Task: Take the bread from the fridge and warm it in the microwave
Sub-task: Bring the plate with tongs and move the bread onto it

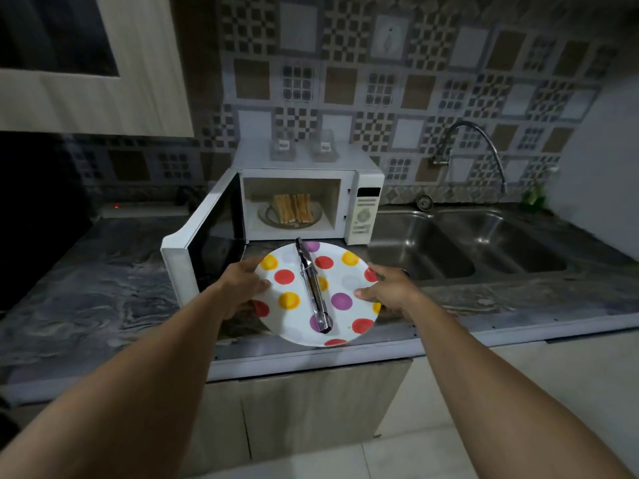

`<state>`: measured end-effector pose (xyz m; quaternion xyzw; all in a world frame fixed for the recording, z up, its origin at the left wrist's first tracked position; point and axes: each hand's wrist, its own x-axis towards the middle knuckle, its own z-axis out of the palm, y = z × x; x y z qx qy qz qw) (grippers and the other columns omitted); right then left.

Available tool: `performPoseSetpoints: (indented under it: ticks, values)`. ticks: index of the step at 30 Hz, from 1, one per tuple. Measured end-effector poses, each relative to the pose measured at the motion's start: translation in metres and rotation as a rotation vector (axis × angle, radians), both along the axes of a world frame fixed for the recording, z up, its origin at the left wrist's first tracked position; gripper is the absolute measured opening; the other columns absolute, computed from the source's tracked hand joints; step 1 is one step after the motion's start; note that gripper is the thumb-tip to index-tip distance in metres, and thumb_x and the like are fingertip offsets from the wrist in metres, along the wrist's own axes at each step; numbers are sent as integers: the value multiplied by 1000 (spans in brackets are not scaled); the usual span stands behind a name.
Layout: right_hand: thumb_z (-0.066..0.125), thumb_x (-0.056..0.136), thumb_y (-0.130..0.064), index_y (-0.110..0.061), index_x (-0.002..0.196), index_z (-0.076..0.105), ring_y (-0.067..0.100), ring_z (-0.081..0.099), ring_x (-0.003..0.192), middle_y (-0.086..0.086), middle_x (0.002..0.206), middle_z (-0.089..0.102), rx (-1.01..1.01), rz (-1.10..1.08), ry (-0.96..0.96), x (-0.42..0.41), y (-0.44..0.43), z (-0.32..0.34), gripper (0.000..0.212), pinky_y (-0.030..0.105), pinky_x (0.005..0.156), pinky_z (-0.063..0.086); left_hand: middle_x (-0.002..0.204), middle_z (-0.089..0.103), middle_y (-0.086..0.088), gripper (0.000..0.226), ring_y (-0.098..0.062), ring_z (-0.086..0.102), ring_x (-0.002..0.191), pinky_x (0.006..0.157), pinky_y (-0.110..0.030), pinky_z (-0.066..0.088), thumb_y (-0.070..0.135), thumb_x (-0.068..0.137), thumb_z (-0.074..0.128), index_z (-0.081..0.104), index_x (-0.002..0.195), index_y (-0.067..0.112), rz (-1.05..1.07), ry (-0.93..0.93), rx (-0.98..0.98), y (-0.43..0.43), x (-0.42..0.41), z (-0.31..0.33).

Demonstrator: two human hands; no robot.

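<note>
Bread [293, 208] in microwave [363, 209], beyond fingers [262, 284], plate [337, 252]

Several browned bread slices [293, 208] are stood upright on edge, packed side by side, on the glass turntable [265, 218] inside the white microwave [366, 210]. The door [207, 243] is swung wide open at the microwave's left side.

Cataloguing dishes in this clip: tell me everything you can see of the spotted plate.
The plate is round, white and glossy, with red, yellow and purple spots. It is held roughly level over the counter edge, before the open microwave. The left hand grips its left rim, the right hand its right rim, thumbs on top. Metal tongs lie across its middle.
</note>
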<state>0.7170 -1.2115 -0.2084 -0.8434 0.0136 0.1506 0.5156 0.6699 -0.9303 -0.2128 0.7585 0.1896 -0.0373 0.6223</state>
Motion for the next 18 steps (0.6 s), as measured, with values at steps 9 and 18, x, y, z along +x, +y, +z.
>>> performPoseSetpoints:
  ticks: [9,18]
  values:
    - [83,77,-4,-14,123,67,22,69,102,4,112,72,-55,48,30,98,30,-41,50,40,93,56,119,60,-11,55,-29,56,104,90,-38,49,-1,91,63,50,141,15,64,43,82,23,88,-42]
    - [87,71,-12,-21,133,61,23,66,104,1,119,69,-112,75,21,181,48,-90,68,44,93,56,138,52,-18,58,-41,51,122,104,-50,44,-2,90,63,47,143,15,37,114,173,39,165,-91]
